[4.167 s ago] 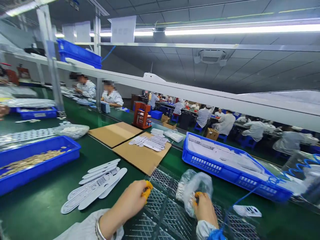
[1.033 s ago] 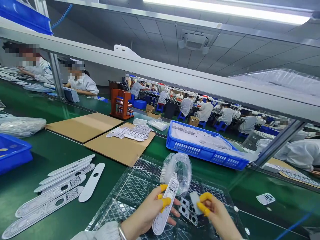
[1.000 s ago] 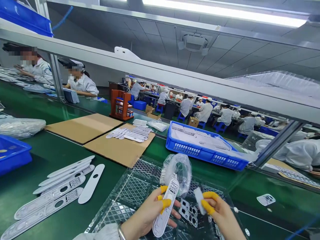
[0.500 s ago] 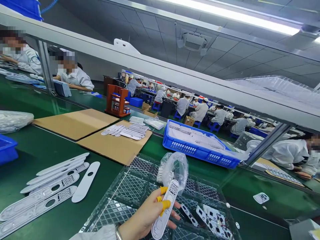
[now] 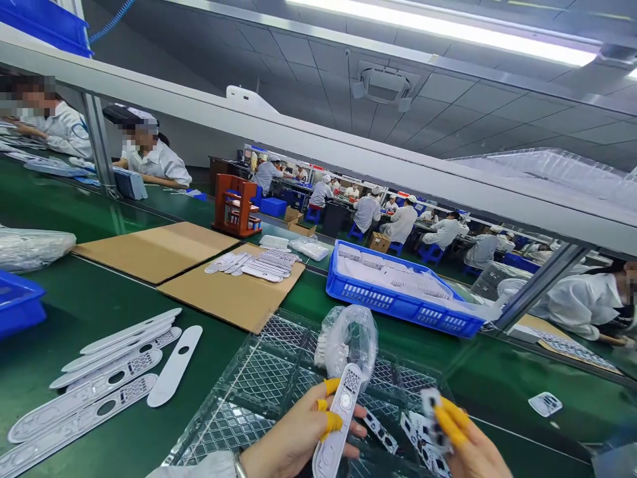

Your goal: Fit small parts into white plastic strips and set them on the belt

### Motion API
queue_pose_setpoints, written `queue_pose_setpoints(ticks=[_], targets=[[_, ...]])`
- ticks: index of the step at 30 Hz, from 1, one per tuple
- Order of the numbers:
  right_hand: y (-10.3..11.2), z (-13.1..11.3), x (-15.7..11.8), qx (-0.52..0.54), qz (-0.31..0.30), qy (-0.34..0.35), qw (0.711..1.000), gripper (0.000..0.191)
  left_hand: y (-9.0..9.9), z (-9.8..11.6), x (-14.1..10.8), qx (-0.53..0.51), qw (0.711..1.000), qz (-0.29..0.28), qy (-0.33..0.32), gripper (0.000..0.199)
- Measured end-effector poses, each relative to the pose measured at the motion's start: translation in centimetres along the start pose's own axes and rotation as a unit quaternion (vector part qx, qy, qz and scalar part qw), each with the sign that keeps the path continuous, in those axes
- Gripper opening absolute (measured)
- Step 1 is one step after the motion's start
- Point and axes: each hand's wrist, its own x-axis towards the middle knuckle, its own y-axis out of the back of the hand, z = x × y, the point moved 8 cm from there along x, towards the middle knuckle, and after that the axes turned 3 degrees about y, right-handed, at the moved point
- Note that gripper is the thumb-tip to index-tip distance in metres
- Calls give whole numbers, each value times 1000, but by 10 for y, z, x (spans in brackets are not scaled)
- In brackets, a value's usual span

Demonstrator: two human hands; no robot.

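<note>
My left hand (image 5: 291,431), with yellow finger cots, grips a long white plastic panel (image 5: 338,425) that has a grid of small cut-outs at its upper end. My right hand (image 5: 472,441), also in yellow finger cots, pinches a white circuit board (image 5: 430,401) with dark parts, smeared by motion. Below it, more white boards (image 5: 415,431) lie in the clear plastic tray (image 5: 233,408). Just behind the left hand, a clear plastic bag (image 5: 365,335) with white pieces sits in the tray.
Several white panels (image 5: 119,398) lie at left. Cardboard sheets (image 5: 199,299) hold more panels, beside a blue crate (image 5: 398,302). A blue bin (image 5: 20,305) stands at the left edge. A small white piece (image 5: 545,403) lies at right. Co-workers sit beyond the bench.
My right hand has come into view from the right, with a circuit board in its fingers above the tray. My left hand keeps hold of the panel. The view has shifted slightly.
</note>
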Motion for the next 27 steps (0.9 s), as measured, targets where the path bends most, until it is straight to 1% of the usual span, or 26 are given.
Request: queue_pose_setpoints(ticks=[1, 2, 3, 4, 5, 6, 8, 10, 12, 14, 17, 19, 21, 22, 24, 26, 27], targets=[[-39, -8, -9, -41, -66, 26, 997, 55, 0, 1, 0, 2, 1000, -6, -5, 58], [-79, -14, -18, -85, -146, 48, 984, 47, 0, 2, 0, 4, 1000, -10, -12, 59], [-108, -19, -26, -95, -184, 60, 976, 44, -1, 4, 0, 7, 1000, -14, -18, 59], [-129, -22, -30, -95, -203, 70, 972, 43, -2, 6, 0, 8, 999, -17, -26, 59], [-145, -23, -32, -86, -214, 80, 970, 44, -3, 7, -1, 7, 999, -23, -27, 59], [-153, -23, -32, -73, -217, 86, 970, 46, -3, 9, -1, 1, 999, -24, -28, 58], [-160, -17, -26, -52, -221, 91, 970, 47, -2, 10, 0, -11, 1000, -16, -21, 57], [-159, -6, -19, -46, -223, 85, 970, 46, 0, 10, 0, -14, 1000, -6, -15, 56], [-156, 3, -12, -48, -218, 80, 972, 46, 0, 10, 0, -8, 1000, -13, -17, 54], [-153, 10, -7, -48, -205, 79, 974, 46, -1, 9, 1, -4, 1000, -17, -23, 50], [-150, 16, -5, -54, -184, 85, 978, 49, 3, 7, 4, 2, 1000, 15, -24, 45], [-146, 17, -6, -61, -158, 102, 980, 50, 6, 5, 7, 8, 999, 30, -25, 41], [-141, 16, -8, -66, -128, 124, 982, 53, 6, 4, 8, 17, 999, 26, -35, 40], [-140, 16, -9, -69, -126, 127, 981, 53, 5, 4, 9, 22, 999, 16, -40, 41], [-142, 20, -12, -78, -156, 96, 980, 49, 2, 3, 8, 22, 999, -7, -40, 43], [-148, 27, -17, -65, -211, 39, 974, 41, -1, 1, 8, 24, 999, -32, -31, 43], [-151, 29, -19, -41, -237, 12, 970, 38, -2, 1, 8, 30, 998, -40, -29, 43]])
